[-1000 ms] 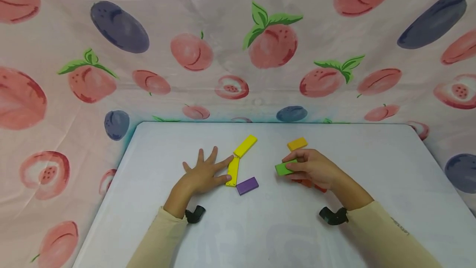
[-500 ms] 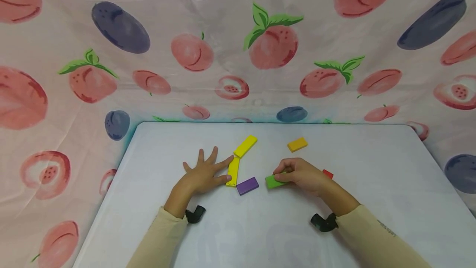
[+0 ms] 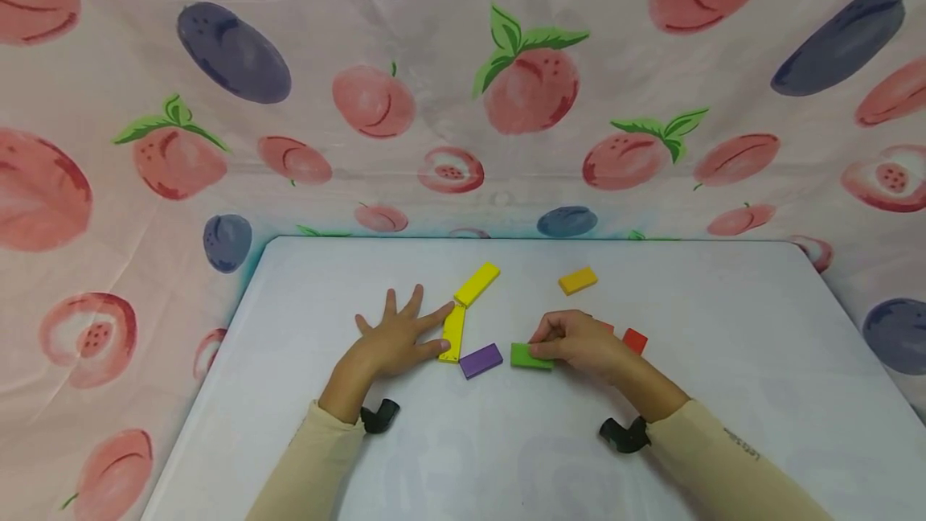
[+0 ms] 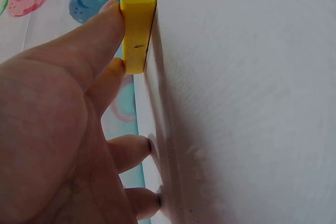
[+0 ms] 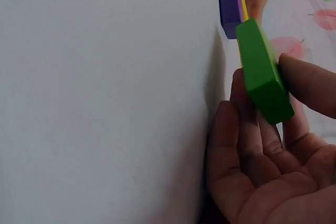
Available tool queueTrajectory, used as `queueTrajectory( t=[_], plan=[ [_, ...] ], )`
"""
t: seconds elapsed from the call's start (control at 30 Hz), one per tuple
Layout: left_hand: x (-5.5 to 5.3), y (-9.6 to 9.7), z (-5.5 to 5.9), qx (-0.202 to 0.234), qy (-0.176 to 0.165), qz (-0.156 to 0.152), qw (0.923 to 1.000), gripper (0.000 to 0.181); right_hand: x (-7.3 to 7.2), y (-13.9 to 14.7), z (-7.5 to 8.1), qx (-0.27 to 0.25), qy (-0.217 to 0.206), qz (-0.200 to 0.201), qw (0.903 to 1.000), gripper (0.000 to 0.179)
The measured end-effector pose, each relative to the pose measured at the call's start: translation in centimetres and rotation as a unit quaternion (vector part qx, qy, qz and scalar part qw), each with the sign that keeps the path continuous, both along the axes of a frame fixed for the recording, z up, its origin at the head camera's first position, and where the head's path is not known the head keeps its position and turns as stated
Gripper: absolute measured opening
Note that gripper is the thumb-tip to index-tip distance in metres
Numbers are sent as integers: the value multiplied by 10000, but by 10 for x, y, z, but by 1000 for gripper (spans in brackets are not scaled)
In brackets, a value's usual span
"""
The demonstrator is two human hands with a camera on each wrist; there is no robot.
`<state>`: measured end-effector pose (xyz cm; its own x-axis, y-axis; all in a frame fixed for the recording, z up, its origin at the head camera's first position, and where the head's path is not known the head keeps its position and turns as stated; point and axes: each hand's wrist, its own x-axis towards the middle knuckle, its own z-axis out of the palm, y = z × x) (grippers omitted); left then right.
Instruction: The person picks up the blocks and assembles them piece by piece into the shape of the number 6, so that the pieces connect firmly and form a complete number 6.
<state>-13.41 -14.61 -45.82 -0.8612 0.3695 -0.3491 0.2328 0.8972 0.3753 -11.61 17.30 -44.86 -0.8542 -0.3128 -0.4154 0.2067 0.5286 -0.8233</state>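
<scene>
My left hand (image 3: 394,344) lies with fingers spread on the white table, thumb and index fingertips touching a yellow block (image 3: 452,334). The left wrist view shows that yellow block (image 4: 139,19) by the straight thumb. A second yellow block (image 3: 477,284) meets its far end at an angle, and a purple block (image 3: 481,361) lies by its near end. Between thumb and fingers my right hand (image 3: 586,342) pinches a green block (image 3: 530,356), just right of the purple one. In the right wrist view the green block (image 5: 260,66) looks tilted; whether it touches the table I cannot tell.
Farther back on the white table (image 3: 723,304) lies an orange-yellow block (image 3: 577,281). A red block (image 3: 635,341) sits beside my right wrist, and an orange-red block (image 3: 606,326) is partly hidden behind that hand. A fruit-patterned cloth (image 3: 448,87) hangs behind the table.
My right hand has carried the green block leftward and nearer, to beside the purple block. The orange-yellow and red blocks show more fully now. My left hand has stayed put.
</scene>
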Motion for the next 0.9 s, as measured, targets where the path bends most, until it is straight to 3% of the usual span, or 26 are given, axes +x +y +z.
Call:
queueTrajectory(
  t=[0.47, 0.9],
  plan=[
    [0, 0, 0, -61, -41, 7, 10000, 66, 8, -12, -3, 951, 577, 25, 9938, 13],
    [-1, 0, -2, -54, -68, 24, 10000, 66, 15, -22, 0, 1813, 1002, 176, 9782, 13]
  ],
)
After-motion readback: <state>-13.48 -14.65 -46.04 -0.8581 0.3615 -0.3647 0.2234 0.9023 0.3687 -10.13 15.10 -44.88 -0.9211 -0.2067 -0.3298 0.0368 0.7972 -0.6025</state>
